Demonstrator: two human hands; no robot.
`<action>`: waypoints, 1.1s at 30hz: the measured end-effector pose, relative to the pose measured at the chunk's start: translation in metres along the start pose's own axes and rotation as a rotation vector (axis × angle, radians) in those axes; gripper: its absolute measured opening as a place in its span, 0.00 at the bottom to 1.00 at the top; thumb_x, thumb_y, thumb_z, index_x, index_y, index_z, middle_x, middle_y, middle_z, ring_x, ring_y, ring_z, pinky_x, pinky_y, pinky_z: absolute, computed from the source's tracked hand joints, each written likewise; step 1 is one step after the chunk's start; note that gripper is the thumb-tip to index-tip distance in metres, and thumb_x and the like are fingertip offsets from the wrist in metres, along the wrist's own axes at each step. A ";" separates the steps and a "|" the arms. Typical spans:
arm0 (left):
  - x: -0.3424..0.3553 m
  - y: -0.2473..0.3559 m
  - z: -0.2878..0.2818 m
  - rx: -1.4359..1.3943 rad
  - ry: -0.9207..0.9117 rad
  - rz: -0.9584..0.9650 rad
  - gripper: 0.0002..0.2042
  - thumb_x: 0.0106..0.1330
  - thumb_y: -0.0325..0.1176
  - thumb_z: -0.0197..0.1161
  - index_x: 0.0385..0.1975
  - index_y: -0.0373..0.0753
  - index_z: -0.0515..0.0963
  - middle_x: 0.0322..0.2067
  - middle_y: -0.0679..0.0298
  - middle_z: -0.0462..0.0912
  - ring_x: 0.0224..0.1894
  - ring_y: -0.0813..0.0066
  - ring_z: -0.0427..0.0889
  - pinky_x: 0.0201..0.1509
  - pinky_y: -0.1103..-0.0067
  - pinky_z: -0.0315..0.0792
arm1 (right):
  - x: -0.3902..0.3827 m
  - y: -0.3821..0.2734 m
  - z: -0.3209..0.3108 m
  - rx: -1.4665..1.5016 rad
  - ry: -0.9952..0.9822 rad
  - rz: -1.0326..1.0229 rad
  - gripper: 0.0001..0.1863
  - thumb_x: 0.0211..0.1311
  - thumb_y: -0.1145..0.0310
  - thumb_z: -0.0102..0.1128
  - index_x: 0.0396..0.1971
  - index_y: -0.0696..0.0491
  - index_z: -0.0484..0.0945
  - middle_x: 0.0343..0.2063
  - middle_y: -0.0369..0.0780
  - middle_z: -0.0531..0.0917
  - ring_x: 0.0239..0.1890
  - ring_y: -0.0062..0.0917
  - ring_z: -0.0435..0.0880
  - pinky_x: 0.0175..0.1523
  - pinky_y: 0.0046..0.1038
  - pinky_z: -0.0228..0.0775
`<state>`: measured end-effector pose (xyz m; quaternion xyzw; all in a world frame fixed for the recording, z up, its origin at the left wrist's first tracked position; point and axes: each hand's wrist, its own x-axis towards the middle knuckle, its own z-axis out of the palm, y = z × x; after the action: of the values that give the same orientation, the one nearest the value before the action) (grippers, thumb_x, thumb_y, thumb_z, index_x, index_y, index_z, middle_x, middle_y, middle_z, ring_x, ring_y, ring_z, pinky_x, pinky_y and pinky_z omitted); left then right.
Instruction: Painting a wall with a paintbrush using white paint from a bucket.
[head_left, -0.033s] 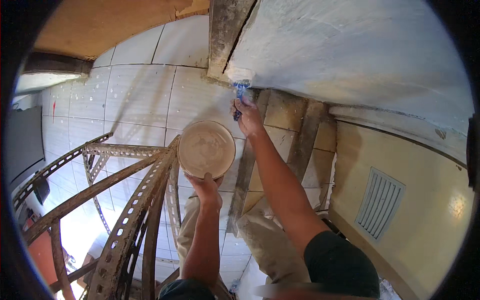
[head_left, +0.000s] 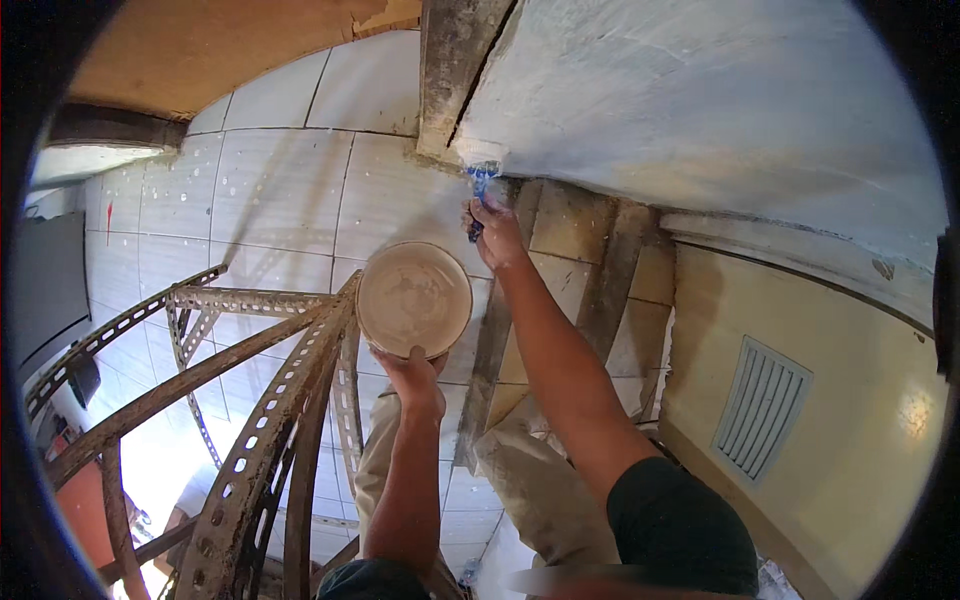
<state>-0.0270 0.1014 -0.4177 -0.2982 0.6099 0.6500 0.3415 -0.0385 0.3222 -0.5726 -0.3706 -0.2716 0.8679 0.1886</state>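
My left hand [head_left: 412, 375] supports a round, pale tub [head_left: 414, 300], its thumb over the near rim and its fingers mostly out of sight beneath. The tub's inside is beige and smeared; how full it is I cannot tell. Farther forward and to the right, my right hand [head_left: 492, 232] is closed round the handle of a blue paintbrush [head_left: 480, 180]. Its broad end touches the bottom corner of the whitish wall [head_left: 690, 100], beside a whiter patch [head_left: 482, 150]. The bristles are hard to make out.
At left, a rusty frame of perforated metal angle bars [head_left: 265, 420] stands close to my left arm. Pale floor tiles [head_left: 270, 185] bear white specks. A worn post [head_left: 455, 70] edges the wall. A yellowish panel with a louvred vent [head_left: 763, 408] is at right.
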 end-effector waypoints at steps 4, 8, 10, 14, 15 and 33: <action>0.005 -0.002 -0.006 -0.031 0.015 -0.008 0.42 0.60 0.14 0.44 0.73 0.57 0.43 0.70 0.57 0.53 0.66 0.52 0.67 0.54 0.56 0.81 | 0.015 0.035 -0.012 0.021 0.293 0.164 0.02 0.74 0.72 0.53 0.40 0.53 0.73 0.29 0.38 0.76 0.25 0.22 0.73 0.30 0.24 0.67; 0.007 -0.013 -0.003 -0.051 -0.015 -0.023 0.42 0.61 0.14 0.45 0.73 0.59 0.42 0.70 0.58 0.52 0.66 0.53 0.68 0.54 0.56 0.80 | 0.016 0.017 -0.017 0.271 0.414 0.366 0.04 0.76 0.70 0.51 0.39 0.52 0.72 0.28 0.36 0.74 0.23 0.21 0.70 0.28 0.24 0.66; 0.006 -0.008 -0.009 -0.057 -0.004 -0.014 0.42 0.61 0.14 0.45 0.73 0.59 0.42 0.70 0.59 0.52 0.66 0.53 0.67 0.54 0.56 0.80 | 0.005 -0.004 0.005 0.299 0.146 0.209 0.04 0.76 0.69 0.51 0.41 0.53 0.71 0.27 0.35 0.73 0.22 0.21 0.69 0.29 0.23 0.65; 0.002 0.000 -0.019 -0.011 0.049 -0.020 0.42 0.60 0.14 0.45 0.73 0.59 0.43 0.70 0.59 0.53 0.67 0.52 0.67 0.55 0.56 0.80 | -0.058 -0.038 0.061 0.393 0.101 0.181 0.08 0.75 0.69 0.52 0.48 0.54 0.71 0.28 0.34 0.73 0.24 0.20 0.69 0.30 0.23 0.65; 0.003 -0.001 -0.012 -0.016 0.033 -0.027 0.42 0.60 0.14 0.45 0.73 0.59 0.43 0.70 0.59 0.53 0.67 0.52 0.67 0.55 0.56 0.80 | -0.079 -0.042 0.060 0.189 0.031 0.110 0.10 0.74 0.70 0.53 0.51 0.55 0.71 0.28 0.34 0.73 0.25 0.19 0.70 0.31 0.23 0.66; -0.014 0.017 0.034 0.042 -0.026 -0.176 0.43 0.63 0.16 0.49 0.73 0.62 0.41 0.70 0.58 0.53 0.66 0.53 0.68 0.60 0.56 0.78 | -0.032 -0.048 -0.011 0.255 0.467 0.128 0.04 0.75 0.71 0.51 0.38 0.54 0.72 0.25 0.35 0.71 0.19 0.17 0.66 0.21 0.20 0.55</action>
<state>-0.0316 0.1336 -0.3942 -0.3352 0.5903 0.6083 0.4113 -0.0031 0.3461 -0.5324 -0.5506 -0.0853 0.7962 0.2358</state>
